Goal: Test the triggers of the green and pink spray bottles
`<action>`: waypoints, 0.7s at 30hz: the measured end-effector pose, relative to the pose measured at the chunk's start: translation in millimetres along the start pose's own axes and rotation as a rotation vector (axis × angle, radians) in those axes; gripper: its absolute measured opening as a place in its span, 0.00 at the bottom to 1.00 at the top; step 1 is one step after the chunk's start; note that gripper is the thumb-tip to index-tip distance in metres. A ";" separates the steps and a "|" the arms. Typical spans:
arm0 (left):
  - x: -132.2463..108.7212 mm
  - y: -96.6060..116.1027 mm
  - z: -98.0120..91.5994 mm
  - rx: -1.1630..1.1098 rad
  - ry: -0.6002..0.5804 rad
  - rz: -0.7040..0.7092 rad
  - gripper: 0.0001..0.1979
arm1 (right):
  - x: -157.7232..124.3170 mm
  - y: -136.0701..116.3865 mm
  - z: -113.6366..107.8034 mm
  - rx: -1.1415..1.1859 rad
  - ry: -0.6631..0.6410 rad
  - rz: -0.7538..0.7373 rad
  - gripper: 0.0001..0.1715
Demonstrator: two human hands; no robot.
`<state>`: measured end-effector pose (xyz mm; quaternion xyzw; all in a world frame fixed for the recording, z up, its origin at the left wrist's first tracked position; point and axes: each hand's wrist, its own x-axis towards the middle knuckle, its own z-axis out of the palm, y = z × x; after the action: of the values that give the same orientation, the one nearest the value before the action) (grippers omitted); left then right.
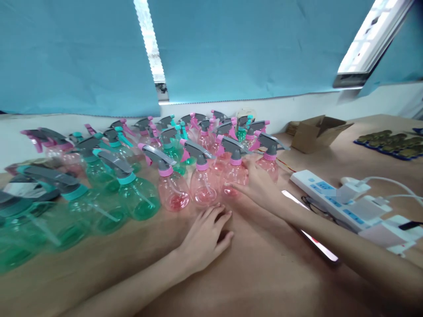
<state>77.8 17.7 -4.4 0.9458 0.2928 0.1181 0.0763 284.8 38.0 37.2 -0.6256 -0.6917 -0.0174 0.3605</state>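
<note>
Pink and green spray bottles with grey trigger heads stand in rows on the brown table. My right hand (pixel 256 185) is wrapped round the lower body of a pink spray bottle (pixel 234 174), its thumb in front and the other fingers partly hidden behind. To the left of it stands another pink spray bottle (pixel 203 187), and a third pink spray bottle (pixel 173 191) is beside that. My left hand (pixel 206 235) lies on the table just in front of these bottles, fingers spread and holding nothing. A green spray bottle (pixel 140 198) stands farther left.
On the right lie a white power strip (pixel 325 193) with plugged-in chargers and a phone-like flat object (pixel 317 242) under my right forearm. An open cardboard box (pixel 317 134) sits behind, near a tray of dark brownish pieces (pixel 393 143). Blue sheets (pixel 247 48) cover the windows.
</note>
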 end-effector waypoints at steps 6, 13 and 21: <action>8.0 1.6 2.0 -0.009 0.008 -0.010 0.21 | 3.1 2.1 6.0 -0.006 -0.006 -0.007 0.35; 11.4 3.1 1.9 0.018 0.004 -0.008 0.21 | -2.9 -0.7 -4.1 0.006 -0.021 -0.018 0.33; 14.7 7.3 3.5 -0.041 0.030 0.042 0.17 | -19.4 16.2 -70.6 0.177 -0.209 0.167 0.15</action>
<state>94.4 19.9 -3.6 0.9481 0.2713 0.1400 0.0887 331.9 -8.6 72.4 -0.6452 -0.6697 0.1387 0.3404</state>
